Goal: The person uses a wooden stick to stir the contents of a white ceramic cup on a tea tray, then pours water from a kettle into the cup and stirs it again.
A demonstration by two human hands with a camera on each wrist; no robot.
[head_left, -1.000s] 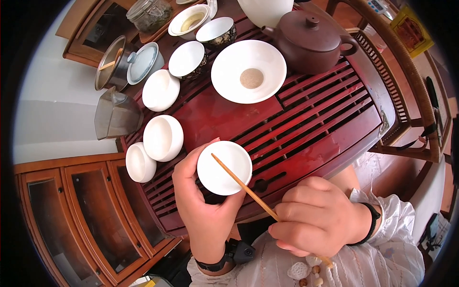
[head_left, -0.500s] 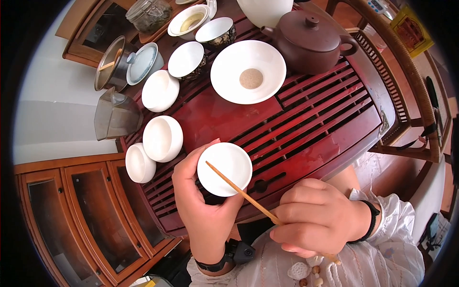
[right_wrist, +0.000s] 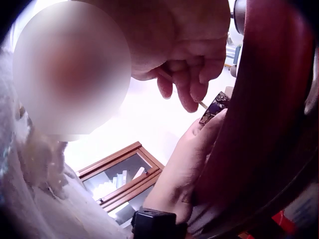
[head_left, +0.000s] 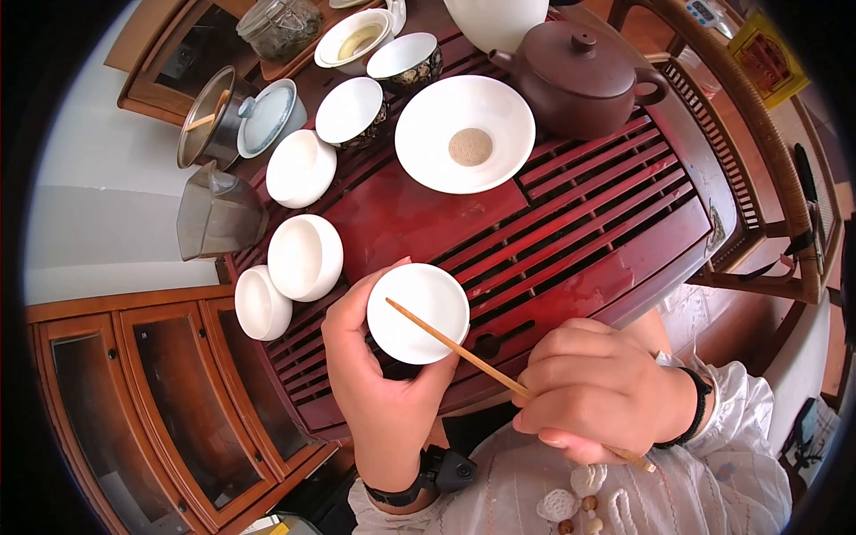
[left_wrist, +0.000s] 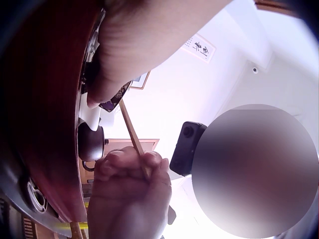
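My left hand (head_left: 379,392) grips a small tea cup (head_left: 406,341), thumb and fingers curved round its sides. The cup is white inside; its dark patterned outside (right_wrist: 215,107) shows in the right wrist view. In my right hand (head_left: 602,392) is a thin, tapered wooden stick (head_left: 486,366), its blunt end poking out below the palm. From the head, the stick's pointed end overlaps the cup's white inside. The left wrist view shows the right hand's fingers (left_wrist: 112,162) curled round the stick. Whether the tip touches the cup, I cannot tell.
The slatted red tea tray (head_left: 401,214) carries a wide white bowl (head_left: 428,134) with a brown mesh disc at its bottom, a brown teapot (head_left: 571,85), and several white cups (head_left: 305,259). A glass pitcher (head_left: 214,218) stands at left; a wicker chair (head_left: 758,134) stands right.
The stick's tip has shifted slightly left and down over the cup. My right hand has turned a little and moved right, with the blunt end showing further right. The left hand holds nearly still.
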